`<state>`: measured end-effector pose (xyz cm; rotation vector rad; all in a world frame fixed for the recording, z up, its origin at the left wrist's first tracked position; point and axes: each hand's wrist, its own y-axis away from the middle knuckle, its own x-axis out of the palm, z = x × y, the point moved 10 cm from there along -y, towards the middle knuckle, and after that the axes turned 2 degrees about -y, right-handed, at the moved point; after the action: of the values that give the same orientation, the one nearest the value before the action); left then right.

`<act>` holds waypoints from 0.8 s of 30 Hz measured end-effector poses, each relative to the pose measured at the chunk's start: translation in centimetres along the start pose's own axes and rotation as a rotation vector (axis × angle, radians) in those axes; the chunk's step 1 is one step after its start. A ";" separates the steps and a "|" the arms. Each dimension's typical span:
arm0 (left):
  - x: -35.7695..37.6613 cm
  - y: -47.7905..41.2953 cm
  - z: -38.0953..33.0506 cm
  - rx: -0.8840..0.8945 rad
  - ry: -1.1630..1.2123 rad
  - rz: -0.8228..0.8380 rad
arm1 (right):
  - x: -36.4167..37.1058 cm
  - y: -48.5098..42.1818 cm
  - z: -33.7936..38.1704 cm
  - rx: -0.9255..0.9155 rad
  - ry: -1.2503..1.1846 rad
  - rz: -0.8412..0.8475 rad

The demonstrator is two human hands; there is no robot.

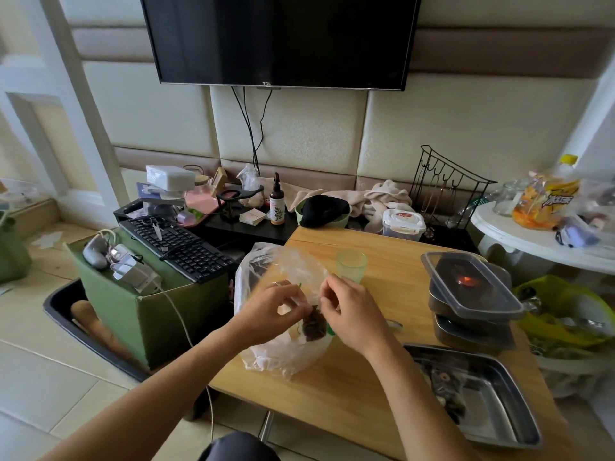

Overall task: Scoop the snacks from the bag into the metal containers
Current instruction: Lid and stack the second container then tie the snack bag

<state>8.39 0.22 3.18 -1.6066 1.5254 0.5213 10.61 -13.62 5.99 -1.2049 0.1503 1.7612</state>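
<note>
While the left hand (276, 304) and right hand (349, 311) each pinch the mouth of the crinkled clear plastic bag (256, 281), their grips apparently spread it for scooping.

The clear plastic bag (283, 347) lies crumpled on the left edge of the wooden table (392, 291). Its upper film is pinched between the left hand (273, 304) and the right hand (349, 311). A dark brown clump of snacks (314, 326) sits inside, just below the fingers. An open metal container (499, 414) lies flat at the table's near right corner, holding what look like a few mixed pieces, blurred. Behind it, stacked metal containers (466, 331) stand under clear lids (472, 284).
</note>
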 end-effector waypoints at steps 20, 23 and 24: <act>0.1 1.0 1.0 -0.309 0.807 -0.062 | -2.8 0.9 -1.4 0.075 -0.305 -0.045; 0.3 1.2 1.1 -0.353 0.876 -0.158 | -3.1 0.9 -1.3 0.102 -0.459 -0.101; 0.4 1.3 1.1 -0.374 0.898 -0.206 | -2.7 1.0 -1.4 0.138 -0.519 -0.080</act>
<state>7.47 0.98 1.92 -2.4567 1.9168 -0.0788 10.94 -16.64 6.94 -0.6193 -0.0804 1.8987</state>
